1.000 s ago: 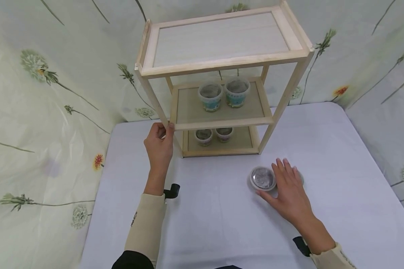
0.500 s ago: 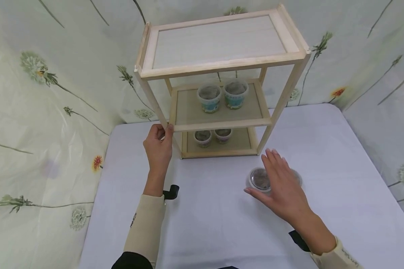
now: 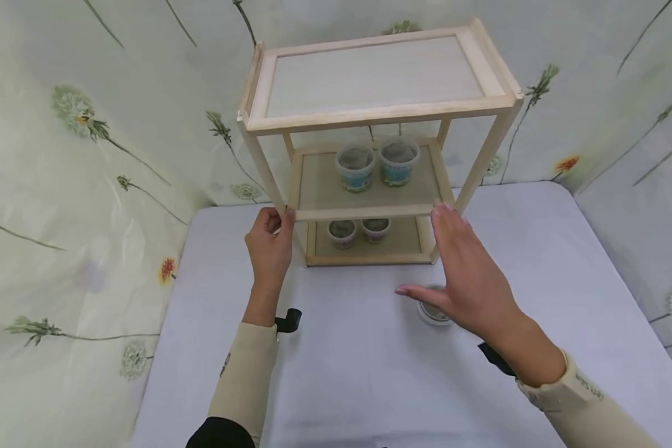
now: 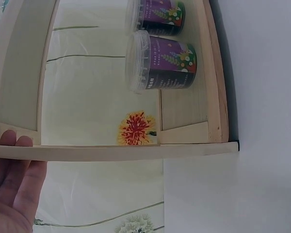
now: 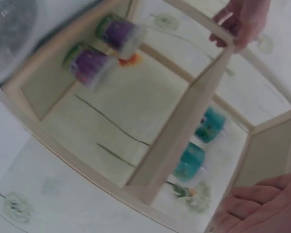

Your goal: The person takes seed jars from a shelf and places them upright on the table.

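Note:
A three-tier wooden shelf rack (image 3: pixel 375 78) stands at the back of the table. My left hand (image 3: pixel 270 249) grips its left front post at middle-tier height, fingertips (image 4: pixel 24 141) around the wood in the left wrist view. My right hand (image 3: pixel 473 280), fingers straight and thumb spread, is raised before the right front post; whether it touches the post I cannot tell. Two teal-labelled plastic tubs (image 3: pixel 355 177) stand on the middle tier. Two purple-labelled tubs (image 4: pixel 169 63) are on the bottom tier. A round clear-lidded tub (image 3: pixel 435 316) on the table is partly hidden by my right hand.
A white cloth (image 3: pixel 358 373) covers the table. Flower-printed sheeting (image 3: pixel 89 249) hangs behind and at the sides. The rack's top tier has a raised rim (image 3: pixel 498 59) at its right end.
My right hand has lifted off the lidded tubs on the table and moved forward toward the rack's right side. My left hand keeps its grip on the post. The view has shifted slightly.

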Motion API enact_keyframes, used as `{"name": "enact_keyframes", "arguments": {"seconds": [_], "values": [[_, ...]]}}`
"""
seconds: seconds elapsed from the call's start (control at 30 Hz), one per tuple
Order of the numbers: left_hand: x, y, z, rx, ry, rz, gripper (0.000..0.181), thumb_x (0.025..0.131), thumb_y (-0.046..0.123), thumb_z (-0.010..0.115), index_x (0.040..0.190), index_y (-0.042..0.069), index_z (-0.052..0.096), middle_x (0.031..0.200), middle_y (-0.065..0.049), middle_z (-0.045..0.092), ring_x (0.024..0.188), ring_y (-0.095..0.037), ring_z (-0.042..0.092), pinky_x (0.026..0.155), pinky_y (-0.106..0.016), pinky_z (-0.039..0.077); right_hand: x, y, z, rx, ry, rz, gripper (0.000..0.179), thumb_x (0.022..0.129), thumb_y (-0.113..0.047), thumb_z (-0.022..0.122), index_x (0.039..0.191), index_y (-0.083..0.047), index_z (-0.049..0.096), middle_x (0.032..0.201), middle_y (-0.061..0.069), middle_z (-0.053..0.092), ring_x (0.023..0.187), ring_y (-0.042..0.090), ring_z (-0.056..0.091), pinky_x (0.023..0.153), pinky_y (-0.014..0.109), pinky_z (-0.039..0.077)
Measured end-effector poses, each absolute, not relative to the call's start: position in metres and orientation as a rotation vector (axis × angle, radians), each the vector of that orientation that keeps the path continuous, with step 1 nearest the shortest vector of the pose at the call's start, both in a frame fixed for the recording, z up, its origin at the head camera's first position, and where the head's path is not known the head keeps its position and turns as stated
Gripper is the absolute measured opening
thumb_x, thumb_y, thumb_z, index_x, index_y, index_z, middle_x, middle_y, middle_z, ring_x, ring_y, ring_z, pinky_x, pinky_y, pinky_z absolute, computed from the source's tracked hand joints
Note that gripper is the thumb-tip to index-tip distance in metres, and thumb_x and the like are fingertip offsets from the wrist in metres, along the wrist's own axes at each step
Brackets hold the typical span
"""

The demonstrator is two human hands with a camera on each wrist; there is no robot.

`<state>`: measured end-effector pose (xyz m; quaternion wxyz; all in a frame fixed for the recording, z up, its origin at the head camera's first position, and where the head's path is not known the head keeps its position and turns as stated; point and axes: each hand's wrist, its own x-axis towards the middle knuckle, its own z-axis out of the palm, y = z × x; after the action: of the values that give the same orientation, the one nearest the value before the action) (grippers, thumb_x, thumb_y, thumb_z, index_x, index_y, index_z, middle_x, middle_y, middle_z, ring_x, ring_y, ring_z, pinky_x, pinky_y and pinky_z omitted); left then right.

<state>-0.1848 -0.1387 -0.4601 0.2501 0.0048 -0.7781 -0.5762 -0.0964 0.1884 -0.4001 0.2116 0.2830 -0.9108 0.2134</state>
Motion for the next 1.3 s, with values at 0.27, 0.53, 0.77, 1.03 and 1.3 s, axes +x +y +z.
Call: {"name": "enact_keyframes", "arguments": {"seconds": [0.27, 0.53, 0.77, 1.03, 1.3], "values": [[-0.184, -0.138, -0.457, -0.003, -2.139, -1.525, 0.025, 0.103, 0.027, 0.069, 0.108, 0.003, 0.069, 0.104, -0.011, 0.079, 0.101, -0.021, 0.076, 0.087, -0.042, 0.061, -0.134, 0.183, -0.36, 0.759, -2.565, 0.585, 0.104, 0.09, -0.028, 0.084, 0.163, 0.007, 0.017, 0.169, 0.027, 0.021, 0.157, 0.04, 0.019, 0.126, 0.05, 0.019], [-0.183, -0.139, -0.458, 0.008, -2.158, -1.524, 0.026, 0.103, 0.027, 0.068, 0.109, 0.002, 0.069, 0.104, -0.01, 0.078, 0.101, -0.019, 0.075, 0.087, -0.041, 0.061, -0.181, 0.17, -0.337, 0.678, -2.744, 0.697, 0.091, 0.103, -0.036, 0.069, 0.165, 0.002, 0.014, 0.173, 0.02, 0.012, 0.159, 0.033, 0.012, 0.123, 0.056, 0.024], [-0.184, -0.14, -0.458, -0.001, -2.146, -1.556, 0.024, 0.103, 0.027, 0.068, 0.108, 0.003, 0.069, 0.105, -0.009, 0.078, 0.102, -0.018, 0.075, 0.088, -0.039, 0.061, -0.216, 0.159, -0.335, 0.622, -2.777, 0.704, 0.09, 0.104, -0.037, 0.066, 0.164, 0.004, 0.014, 0.17, 0.026, 0.017, 0.158, 0.038, 0.016, 0.118, 0.061, 0.032], [-0.185, -0.139, -0.457, 0.013, -2.135, -1.58, 0.023, 0.103, 0.025, 0.069, 0.107, 0.003, 0.069, 0.105, -0.01, 0.079, 0.102, -0.018, 0.075, 0.089, -0.039, 0.061, -0.239, 0.154, -0.334, 0.493, -2.948, 0.807, 0.091, 0.106, -0.048, 0.054, 0.167, -0.003, 0.004, 0.172, 0.021, 0.012, 0.158, 0.038, 0.016, 0.122, 0.06, 0.024], [-0.184, -0.14, -0.456, 0.005, -2.13, -1.586, 0.023, 0.103, 0.025, 0.069, 0.108, 0.003, 0.069, 0.107, -0.01, 0.078, 0.103, -0.02, 0.075, 0.089, -0.041, 0.061, -0.244, 0.151, -0.339, 0.425, -3.004, 0.839, 0.089, 0.106, -0.049, 0.052, 0.165, 0.002, 0.011, 0.17, 0.023, 0.019, 0.156, 0.042, 0.021, 0.123, 0.059, 0.023]]}}
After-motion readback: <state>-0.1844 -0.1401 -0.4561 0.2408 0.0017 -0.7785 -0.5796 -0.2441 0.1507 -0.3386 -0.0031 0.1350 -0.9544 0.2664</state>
